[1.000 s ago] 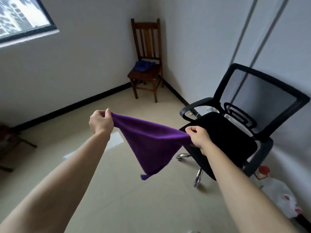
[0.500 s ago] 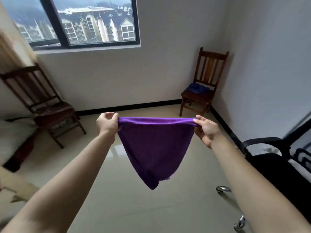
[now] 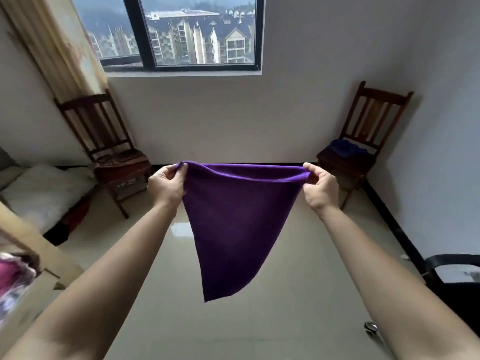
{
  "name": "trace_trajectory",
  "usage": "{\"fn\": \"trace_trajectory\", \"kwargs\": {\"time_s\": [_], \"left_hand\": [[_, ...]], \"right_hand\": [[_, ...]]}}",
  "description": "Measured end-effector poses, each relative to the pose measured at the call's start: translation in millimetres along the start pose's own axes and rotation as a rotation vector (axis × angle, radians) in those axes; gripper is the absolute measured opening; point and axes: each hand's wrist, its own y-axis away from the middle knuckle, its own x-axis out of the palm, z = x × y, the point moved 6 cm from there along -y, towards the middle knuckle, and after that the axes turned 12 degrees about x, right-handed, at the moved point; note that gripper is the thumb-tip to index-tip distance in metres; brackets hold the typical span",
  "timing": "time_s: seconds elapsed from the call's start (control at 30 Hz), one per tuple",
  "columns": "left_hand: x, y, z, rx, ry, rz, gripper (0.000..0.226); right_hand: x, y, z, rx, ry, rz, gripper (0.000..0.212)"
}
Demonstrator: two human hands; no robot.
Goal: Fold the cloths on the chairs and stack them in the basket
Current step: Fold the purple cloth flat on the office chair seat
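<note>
A purple cloth [image 3: 233, 224] hangs in the air in front of me, stretched along its top edge and tapering to a point below. My left hand [image 3: 166, 184] pinches its left top corner and my right hand [image 3: 319, 187] pinches the right one. A dark blue cloth [image 3: 346, 147] lies crumpled on the seat of the wooden chair [image 3: 374, 113] in the far right corner. Another wooden chair [image 3: 104, 141] stands at the left by the curtain, with something brownish on its seat. No basket is visible.
A black office chair [image 3: 457, 279] pokes in at the right edge, one castor [image 3: 371, 327] showing. A white mattress [image 3: 44, 190] lies low at the left. A pale wooden furniture edge [image 3: 39, 258] and blurred pink fabric [image 3: 13, 276] sit near left. Glossy tiled floor [image 3: 285, 294] lies ahead.
My view has swung left from the office chair toward the window wall. Both hands have kept their hold and pulled the cloth's top edge out wider and level.
</note>
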Motion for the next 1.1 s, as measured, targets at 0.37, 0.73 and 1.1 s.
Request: {"fn": "trace_trajectory", "kwargs": {"time_s": [0.37,0.73,1.1], "left_hand": [[258.0,-32.8,-8.1,0.105,-0.054,0.257,0.054],[548.3,88.3,-81.8,0.333,-0.196,0.705,0.053],[768.8,277.8,-192.8,0.24,0.38,1.135,0.032]], "right_hand": [[-161.5,-103.3,-42.9,0.117,-0.049,-0.297,0.027],[-400.7,-87.9,-95.3,0.171,-0.061,-0.854,0.043],[-617.0,-16.1,-82.9,0.129,-0.11,-1.436,0.038]]}}
